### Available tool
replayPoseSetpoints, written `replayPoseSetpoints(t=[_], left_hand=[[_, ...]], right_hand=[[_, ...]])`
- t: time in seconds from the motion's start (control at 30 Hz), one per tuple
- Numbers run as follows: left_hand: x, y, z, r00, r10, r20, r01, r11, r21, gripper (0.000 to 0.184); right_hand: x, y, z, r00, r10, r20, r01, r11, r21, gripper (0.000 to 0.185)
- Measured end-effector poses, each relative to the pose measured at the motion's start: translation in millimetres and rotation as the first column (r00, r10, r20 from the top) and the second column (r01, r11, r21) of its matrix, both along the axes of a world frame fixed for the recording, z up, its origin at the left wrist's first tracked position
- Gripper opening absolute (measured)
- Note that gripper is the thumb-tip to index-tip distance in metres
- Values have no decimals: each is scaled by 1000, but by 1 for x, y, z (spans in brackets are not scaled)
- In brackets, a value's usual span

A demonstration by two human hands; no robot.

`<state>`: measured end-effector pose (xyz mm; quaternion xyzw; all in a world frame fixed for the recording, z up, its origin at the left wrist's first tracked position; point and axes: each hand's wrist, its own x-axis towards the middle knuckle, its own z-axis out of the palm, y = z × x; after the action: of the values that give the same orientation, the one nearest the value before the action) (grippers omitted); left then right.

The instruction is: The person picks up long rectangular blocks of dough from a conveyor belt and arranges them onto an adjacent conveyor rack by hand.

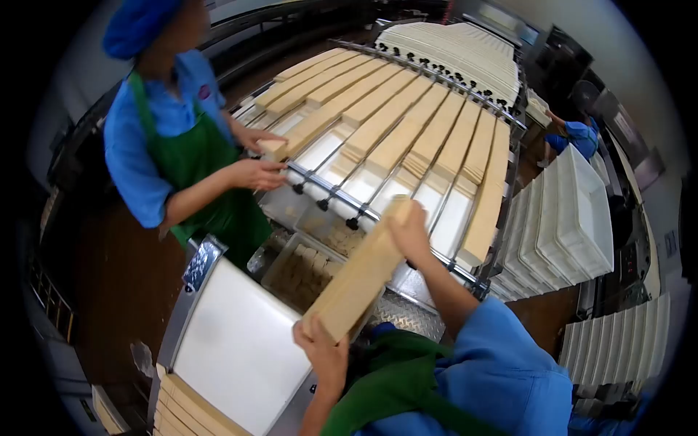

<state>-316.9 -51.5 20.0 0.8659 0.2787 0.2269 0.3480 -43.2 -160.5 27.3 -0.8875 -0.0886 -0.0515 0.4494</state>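
A long block of stacked pale yellow strips [360,272] is held at a slant between my two hands. My left hand [323,356] grips its lower end, fingers wrapped round the edge. At the upper end, my right hand [411,232] clasps the block near the conveyor's front bar. Beyond it, rows of similar pale strips [400,127] lie in stacks between metal guide rods on the white conveyor [447,211]. Below the block, a bin [291,240] contains broken pale pieces.
A white belt surface [240,341] lies to the left, with more strips [185,410] at its near end. A co-worker [171,131] across from me holds a small pale piece. White trays [582,218] are stacked at the right; another person [574,134] is farther back.
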Motion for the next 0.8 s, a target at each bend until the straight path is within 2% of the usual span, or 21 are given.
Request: replayPoseSetpoints(t=[0.03,0.1,0.13,0.17,0.2,0.27,0.3,0.37,0.43,0.47,0.53,0.6,0.67,0.7,0.77,0.8], left_hand=[[13,-11,5,1000,-15,3,15,1000,7,69],[40,-36,16,963,-255,93,244,963,111,75],[51,-46,20,960,-264,91,253,960,119,75],[62,-55,23,914,-397,78,395,918,39,76],[71,-63,25,851,-520,75,524,851,-44,77],[84,-75,24,809,-585,54,588,805,-82,76],[91,-80,22,766,-641,43,641,758,-124,75],[105,-89,19,751,-660,11,659,749,-66,75],[119,-95,19,759,-645,87,649,741,-170,76],[125,-97,21,762,-643,77,646,745,-165,76],[136,-100,25,779,-624,66,627,775,-80,75],[145,-104,22,786,-615,66,619,779,-102,73],[153,-110,21,798,-599,71,603,788,-128,71],[158,-112,23,787,-614,50,615,776,-140,71],[167,-116,23,777,-629,28,626,766,-146,70],[171,-117,21,773,-634,22,630,763,-145,70]], right_hand=[[16,-30,9,997,-60,-46,57,996,-61,65],[32,-76,32,966,-202,-161,165,962,-216,62],[48,-101,29,959,-191,-208,107,927,-360,58],[66,-121,23,948,-185,-258,37,870,-491,56],[81,-134,18,947,-188,-262,40,874,-484,56],[110,-153,4,973,-87,-212,-90,705,-703,53],[127,-157,-6,973,-87,-212,-88,710,-699,53],[156,-161,-24,989,-80,-123,-29,715,-698,52],[173,-157,-19,977,-117,-175,-38,721,-692,52],[178,-155,-17,962,-156,-224,-45,718,-694,52],[186,-156,-24,967,-147,-207,-41,716,-697,52],[192,-160,-35,973,-138,-187,-36,706,-707,52],[200,-163,-52,982,-181,47,163,711,-684,48],[201,-163,-46,984,-175,45,158,714,-682,48],[201,-165,-23,977,-180,-111,76,788,-610,42],[203,-167,-29,978,-178,-109,77,792,-606,42]])
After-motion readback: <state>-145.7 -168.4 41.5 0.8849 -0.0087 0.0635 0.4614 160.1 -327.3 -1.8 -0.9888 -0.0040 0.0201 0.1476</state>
